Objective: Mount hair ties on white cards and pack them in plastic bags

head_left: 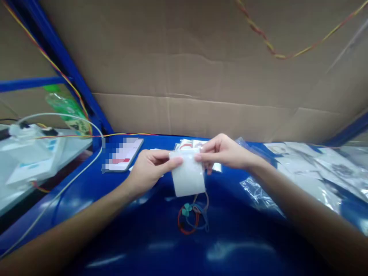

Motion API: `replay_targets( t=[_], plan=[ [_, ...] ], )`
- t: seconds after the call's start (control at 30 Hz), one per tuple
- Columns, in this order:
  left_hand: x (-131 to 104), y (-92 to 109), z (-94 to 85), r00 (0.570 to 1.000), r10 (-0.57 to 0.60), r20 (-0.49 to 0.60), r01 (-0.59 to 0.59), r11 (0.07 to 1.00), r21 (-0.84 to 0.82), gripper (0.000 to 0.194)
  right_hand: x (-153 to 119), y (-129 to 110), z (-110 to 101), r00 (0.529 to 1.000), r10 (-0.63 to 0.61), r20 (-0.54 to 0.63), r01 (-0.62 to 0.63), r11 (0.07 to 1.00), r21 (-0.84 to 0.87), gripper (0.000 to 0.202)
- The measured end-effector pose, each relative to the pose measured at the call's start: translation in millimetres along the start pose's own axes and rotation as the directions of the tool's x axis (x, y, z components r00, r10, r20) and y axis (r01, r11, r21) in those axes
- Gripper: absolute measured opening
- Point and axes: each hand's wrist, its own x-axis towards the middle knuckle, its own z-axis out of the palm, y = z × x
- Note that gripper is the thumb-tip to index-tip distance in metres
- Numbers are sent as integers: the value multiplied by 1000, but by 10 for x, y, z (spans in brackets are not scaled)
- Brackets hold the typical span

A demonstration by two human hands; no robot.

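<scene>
A small white square packet [188,178] is held upright above the blue table [161,245]. My left hand [148,168] pinches its upper left corner between thumb and fingers. At the upper right corner, my right hand [222,153] grips the same packet, thumb in front. Below the packet, an orange-red loop [187,231], a teal flower-shaped piece [186,209] and a blue cord loop [206,220] lie on the table. Behind the hands sit several white cards or packets [185,144], partly hidden.
A phone [123,155] lies at the left. Clear plastic bags [260,195] and several white packets [316,165] cover the right side. A white cable [71,182] crosses the left, near a power strip [37,157] and green bottle [67,111]. Cardboard [201,76] stands behind.
</scene>
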Motion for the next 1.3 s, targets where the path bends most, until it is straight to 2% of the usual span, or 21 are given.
replay_targets(
  t=[0.2, 0.4, 0.5, 0.63, 0.83, 0.93, 1.17, 1.23, 1.3],
  plan=[
    [0, 12, 12, 1000, 22, -14, -22, 1000, 13, 22, 15, 12, 16, 1000, 10, -6, -10, 1000, 7, 38],
    [-29, 37, 72, 996, 84, -29, -82, 995, 60, 23, 45, 120, 188, 983, -64, -169, 57, 997, -44, 35],
    [-41, 27, 92, 997, 75, -16, -74, 996, 52, 24, 46, 123, 221, 978, -75, -194, 67, 997, -49, 34],
    [-41, 19, 87, 999, 34, -8, -34, 999, 11, 25, 36, 81, 158, 992, -68, -104, 65, 998, -25, 39],
    [-28, -9, 29, 999, -38, 16, 40, 994, -106, 31, -3, -3, -33, 997, 31, 74, -35, 998, 53, 37],
    [-22, -24, 8, 999, -47, 15, 49, 989, -137, 35, -10, -14, -83, 994, 34, 99, -42, 996, 76, 36],
    [-14, -1, 10, 1000, 2, 15, 0, 990, -140, 33, 23, 28, -44, 995, 92, -25, -91, 994, 59, 39],
    [-25, 34, 28, 1000, 22, 3, -22, 994, -105, 31, 37, 53, -19, 986, 98, -135, -91, 994, 55, 39],
    [-39, 71, 51, 998, 44, -40, -46, 998, -37, 28, 49, 75, 15, 962, 46, -269, -45, 999, 9, 40]
  ],
)
